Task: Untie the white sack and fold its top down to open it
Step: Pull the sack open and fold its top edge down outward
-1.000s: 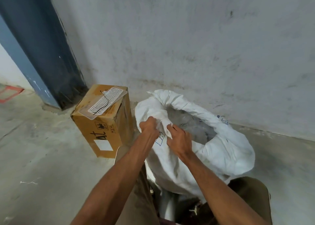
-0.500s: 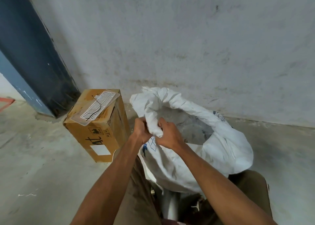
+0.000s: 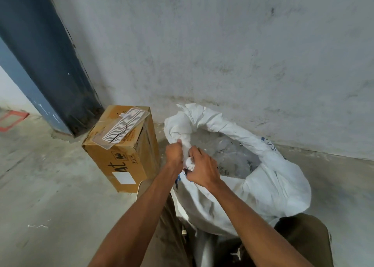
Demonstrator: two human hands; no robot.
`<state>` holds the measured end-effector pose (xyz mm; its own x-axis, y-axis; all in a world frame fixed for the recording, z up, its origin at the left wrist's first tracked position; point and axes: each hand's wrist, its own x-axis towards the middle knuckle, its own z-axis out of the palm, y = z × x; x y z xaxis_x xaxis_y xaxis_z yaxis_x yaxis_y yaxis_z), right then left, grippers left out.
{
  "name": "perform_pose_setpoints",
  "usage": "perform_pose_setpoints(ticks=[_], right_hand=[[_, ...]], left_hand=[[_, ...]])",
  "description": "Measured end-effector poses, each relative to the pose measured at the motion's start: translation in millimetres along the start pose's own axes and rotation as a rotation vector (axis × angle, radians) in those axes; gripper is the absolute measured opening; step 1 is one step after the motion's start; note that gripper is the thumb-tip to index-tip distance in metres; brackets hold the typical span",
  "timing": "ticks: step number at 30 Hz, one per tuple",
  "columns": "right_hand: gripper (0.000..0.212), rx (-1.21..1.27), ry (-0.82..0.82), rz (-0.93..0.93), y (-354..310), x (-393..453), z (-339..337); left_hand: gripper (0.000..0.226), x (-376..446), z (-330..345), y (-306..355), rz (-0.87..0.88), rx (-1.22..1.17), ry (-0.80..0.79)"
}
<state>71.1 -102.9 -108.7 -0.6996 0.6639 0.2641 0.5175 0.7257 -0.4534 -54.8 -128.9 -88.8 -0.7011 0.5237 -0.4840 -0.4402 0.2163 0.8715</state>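
Floor (image 3: 50,196): bare grey concrete, scuffed, being met by a stained grey wall (image 3: 222,54) across the 12 o'clock side; a dark blue pillar (image 3: 50,64) is being shown rising at 10 o'clock; a red floor marking (image 3: 12,120) is being glimpsed at 9 o'clock.

Cardboard box (image 3: 123,161): brown, being stood on the floor at 10 o'clock from the hands, just beside the sack; a clear plastic piece with a white wavy pattern (image 3: 123,128) is being carried on its lid.

Left hand (image 3: 174,153): fingers being curled into a closed fist around a bunched fold of the sack's rim.

Right hand (image 3: 202,170): fingers (image 3: 195,152) being pressed together, a wad of the same white fabric being pinched against the thumb; both hands are being held nearly touching.

White sack (image 3: 273,190): being stood on the floor near the wall, between the person's knees; mouth already being held open, with clear crumpled contents being exposed inside at 2 o'clock from the fingers; the rim is being rolled outward round the 12 to 4 o'clock arc; the gripped edge is lying at the mouth's 8 o'clock side.
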Motion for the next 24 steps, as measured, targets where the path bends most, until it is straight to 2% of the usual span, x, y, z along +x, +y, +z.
perform_pose_setpoints(ticks=[2, 4, 6, 7, 10, 12, 14, 16, 17, 19, 21, 22, 24], right_hand=[[0.057, 0.285, -0.083, 0.099, 6, 2, -7], [0.070, 0.492, -0.121, 0.237, 13, 3, -10], [0.087, 0.491, -0.193, 0.287, 15, 6, -10], [0.087, 0.472, -0.234, 0.286, 14, 8, -9], [0.077, 0.453, -0.270, 0.328, 10, 13, -4], [0.074, 0.424, -0.247, 0.354, 9, 16, 2], [0.064, 0.352, -0.218, 0.343, 8, 19, 11], [0.050, 0.234, -0.168, 0.344, 2, 20, 17], [0.043, 0.186, -0.128, 0.342, -1, 20, 19], [0.034, 0.084, -0.059, 0.305, -6, 17, 24], [0.036, -0.015, -0.023, 0.236, -10, 13, 32], [0.039, -0.056, -0.011, 0.209, -11, 11, 36], [0.046, -0.120, -0.004, 0.175, -10, 7, 40]], left_hand=[[0.038, 8, -1, -2, -0.167, -0.208, -0.060], [0.037, 7, -6, 1, -0.198, -0.235, -0.097], [0.034, -3, -11, 2, -0.218, -0.192, -0.161], [0.034, -6, -14, 3, -0.251, -0.173, -0.207], [0.049, 4, -15, 5, -0.240, -0.056, -0.313], [0.060, 7, -15, 11, -0.157, 0.196, -0.328], [0.056, 6, -14, 12, 0.080, 0.660, -0.224], [0.060, -4, -14, 13, 0.458, 1.221, 0.048], [0.064, -11, -14, 15, 0.584, 1.355, 0.196], [0.080, -13, -11, 17, 0.647, 1.407, 0.312], [0.095, -4, -4, 19, 0.581, 1.433, 0.258], [0.092, 6, 1, 17, 0.552, 1.434, 0.226], [0.064, 20, 9, 14, 0.492, 1.313, 0.159]])
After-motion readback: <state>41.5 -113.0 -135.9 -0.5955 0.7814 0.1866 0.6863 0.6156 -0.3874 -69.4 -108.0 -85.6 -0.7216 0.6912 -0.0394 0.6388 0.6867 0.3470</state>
